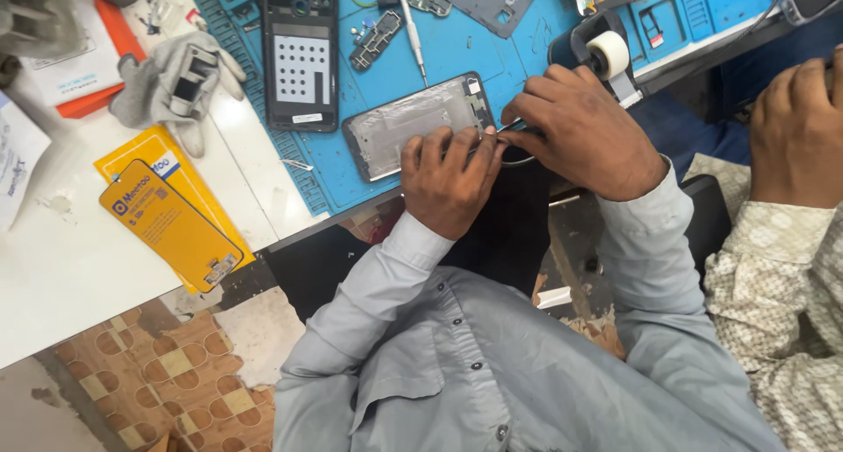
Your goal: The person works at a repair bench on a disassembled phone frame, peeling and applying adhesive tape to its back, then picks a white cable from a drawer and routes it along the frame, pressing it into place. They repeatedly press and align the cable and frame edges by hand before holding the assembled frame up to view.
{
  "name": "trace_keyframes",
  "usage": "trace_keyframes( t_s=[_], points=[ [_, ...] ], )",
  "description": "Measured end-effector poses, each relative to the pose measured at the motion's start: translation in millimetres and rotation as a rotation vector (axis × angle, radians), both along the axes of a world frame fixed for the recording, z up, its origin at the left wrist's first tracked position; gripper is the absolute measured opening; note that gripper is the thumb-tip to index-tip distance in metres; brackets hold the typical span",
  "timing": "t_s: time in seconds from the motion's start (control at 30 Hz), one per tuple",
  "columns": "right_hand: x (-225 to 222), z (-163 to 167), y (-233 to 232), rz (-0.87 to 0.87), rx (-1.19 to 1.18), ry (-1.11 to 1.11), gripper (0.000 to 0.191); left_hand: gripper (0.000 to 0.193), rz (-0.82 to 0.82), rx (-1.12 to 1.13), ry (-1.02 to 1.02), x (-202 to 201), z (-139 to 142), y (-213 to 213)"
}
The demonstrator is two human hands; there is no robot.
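A silver phone frame (pixel 411 122) lies face up on the blue work mat (pixel 457 52). My left hand (pixel 450 181) presses down on its near right corner. My right hand (pixel 580 129) pinches thin metal tweezers (pixel 507 129) whose tips touch the frame's right edge, beside my left fingertips. Both my sleeves are grey.
A black phone body (pixel 300 52), a small circuit board (pixel 376 39), a screwdriver (pixel 410 26), a grey back cover (pixel 487 0) and a tape roll (pixel 608 54) lie on the mat. A grey glove (pixel 176 81) and yellow packets (pixel 167 215) rest on the white table. Another person's hand (pixel 795 122) is at right.
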State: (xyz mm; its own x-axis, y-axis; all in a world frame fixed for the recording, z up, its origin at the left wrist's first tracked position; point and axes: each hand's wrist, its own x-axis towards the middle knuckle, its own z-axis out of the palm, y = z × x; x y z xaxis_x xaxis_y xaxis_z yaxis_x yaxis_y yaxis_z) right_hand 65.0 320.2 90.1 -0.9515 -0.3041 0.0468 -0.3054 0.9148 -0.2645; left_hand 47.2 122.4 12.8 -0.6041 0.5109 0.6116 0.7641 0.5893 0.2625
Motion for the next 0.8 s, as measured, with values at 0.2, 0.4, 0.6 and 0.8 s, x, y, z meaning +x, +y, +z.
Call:
trace_keyframes(
  t_s=[0.2, 0.4, 0.6, 0.8],
  points=[
    [-3.1, 11.5, 4.1, 0.075, -0.157, -0.033, 0.022, 0.019, 0.005, 0.039, -0.031, 0.7, 1.9, -4.1],
    [2.6, 38.0, -24.0, -0.143, -0.155, 0.064, 0.013, 0.019, 0.02, 0.108, -0.009, -0.5, -2.3, -11.8],
    [-25.3, 32.2, -107.2, 0.052, -0.418, 0.026, 0.015, 0.035, 0.04, -0.056, -0.042, 2.0, -18.8, -19.1],
    [-73.0, 10.3, -198.0, 0.25, -0.213, -0.1, 0.021, 0.054, -0.135, 0.188, -0.416, 5.0, -28.1, -20.8]
  ],
)
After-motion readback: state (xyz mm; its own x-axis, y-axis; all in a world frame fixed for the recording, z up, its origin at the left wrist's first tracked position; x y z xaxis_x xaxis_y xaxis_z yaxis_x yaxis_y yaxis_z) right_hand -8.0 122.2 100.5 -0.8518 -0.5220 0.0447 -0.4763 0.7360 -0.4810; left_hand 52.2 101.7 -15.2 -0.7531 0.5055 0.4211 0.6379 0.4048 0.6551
